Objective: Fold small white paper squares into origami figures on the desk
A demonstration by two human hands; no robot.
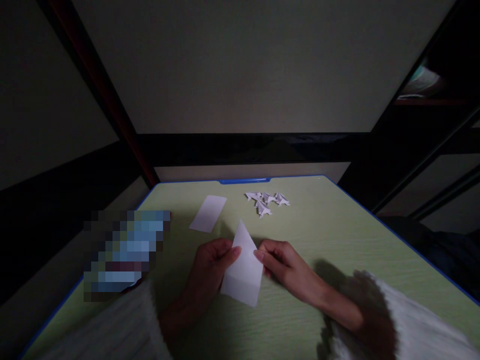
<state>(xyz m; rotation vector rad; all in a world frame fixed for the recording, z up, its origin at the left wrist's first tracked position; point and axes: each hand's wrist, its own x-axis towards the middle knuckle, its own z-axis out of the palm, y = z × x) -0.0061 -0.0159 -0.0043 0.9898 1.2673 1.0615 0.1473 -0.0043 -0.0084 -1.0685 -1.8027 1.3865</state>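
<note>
A white sheet of paper [243, 267], folded to a point at its top, is held up over the green table [330, 235]. My left hand [210, 272] pinches its left edge with thumb and fingers. My right hand [283, 265] pinches the right edge of the fold. Both wrists wear fuzzy white sleeves.
A flat white paper rectangle [208, 213] lies beyond my left hand. Several small folded paper figures [267, 201] sit in a cluster near the table's far edge. A blurred-out blue object [125, 250] rests at the table's left edge. The table has a blue rim.
</note>
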